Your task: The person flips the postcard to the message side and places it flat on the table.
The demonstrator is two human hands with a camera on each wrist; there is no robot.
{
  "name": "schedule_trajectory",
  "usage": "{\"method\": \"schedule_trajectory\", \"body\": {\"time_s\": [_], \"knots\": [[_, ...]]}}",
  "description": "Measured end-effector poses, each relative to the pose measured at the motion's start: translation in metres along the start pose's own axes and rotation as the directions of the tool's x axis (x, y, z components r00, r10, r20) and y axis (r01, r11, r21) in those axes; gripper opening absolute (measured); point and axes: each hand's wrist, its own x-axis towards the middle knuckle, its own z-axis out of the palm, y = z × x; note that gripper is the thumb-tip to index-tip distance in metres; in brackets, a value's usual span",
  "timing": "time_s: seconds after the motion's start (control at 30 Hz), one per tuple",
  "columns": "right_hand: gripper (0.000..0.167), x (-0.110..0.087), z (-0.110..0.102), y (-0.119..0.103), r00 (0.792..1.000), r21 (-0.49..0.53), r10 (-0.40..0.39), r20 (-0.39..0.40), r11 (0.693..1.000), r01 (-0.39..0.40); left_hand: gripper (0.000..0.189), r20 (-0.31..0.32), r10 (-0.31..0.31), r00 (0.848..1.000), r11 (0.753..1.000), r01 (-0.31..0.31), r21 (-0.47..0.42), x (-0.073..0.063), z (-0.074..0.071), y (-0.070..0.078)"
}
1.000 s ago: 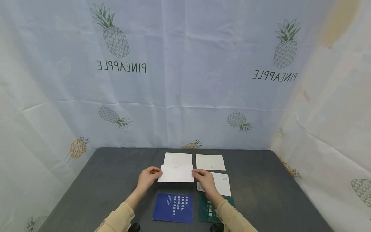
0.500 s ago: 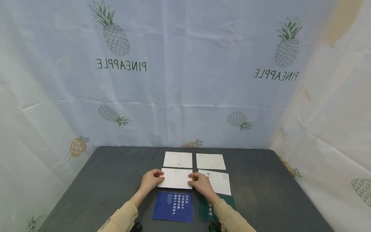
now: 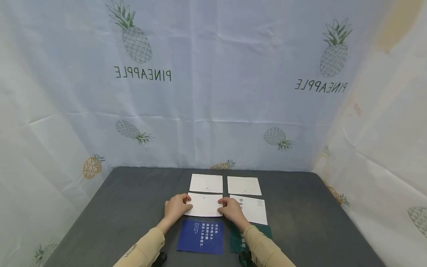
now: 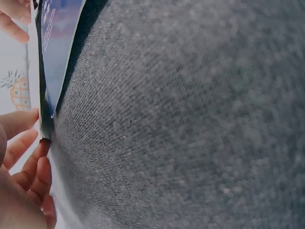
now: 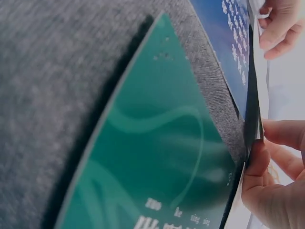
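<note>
My left hand point(image 3: 176, 207) and right hand point(image 3: 232, 212) pinch a white card point(image 3: 204, 204) by its two short sides, thumbs and fingertips right at the edges. In both wrist views the card is seen nearly edge-on, close over the grey cloth. Nearest to me lies a blue card point(image 3: 200, 236) with white lettering. Beside it is a green card point(image 5: 157, 129), partly covered by my right forearm in the head view. A white card with writing point(image 3: 253, 210) lies just right of my right hand.
Behind the pinched card, two more white cards lie side by side, a left one point(image 3: 206, 183) and a right one point(image 3: 244, 185). The dark table point(image 3: 133, 193) meets a pineapple-print curtain point(image 3: 213, 92) at its far edge.
Both hands have brought the pinched card down and slightly toward me, uncovering the lower edge of the white card behind it. Over the last half second the hands barely moved.
</note>
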Motion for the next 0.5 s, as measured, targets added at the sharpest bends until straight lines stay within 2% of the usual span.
{"method": "schedule_trajectory", "body": {"time_s": [0.23, 0.43, 0.5], "knots": [[0.025, -0.0011, 0.0018, 0.0024, 1.0, -0.025, -0.006, 0.01, 1.0, 0.007, 0.016, -0.041, 0.028, 0.999, 0.997, -0.025, 0.067, -0.0003, 0.0039, 0.0052], [0.026, 0.0, 0.0026, -0.0031, 0.998, -0.141, -0.068, 0.0, 0.988, 0.067, 0.017, -0.047, 0.039, 0.998, 0.992, -0.034, 0.118, -0.0003, 0.0045, 0.006], [0.026, 0.0, 0.0034, -0.0058, 0.998, -0.182, -0.068, -0.004, 0.981, 0.066, 0.017, -0.048, 0.042, 0.998, 0.991, -0.036, 0.126, 0.0, 0.0043, 0.0063]]}}
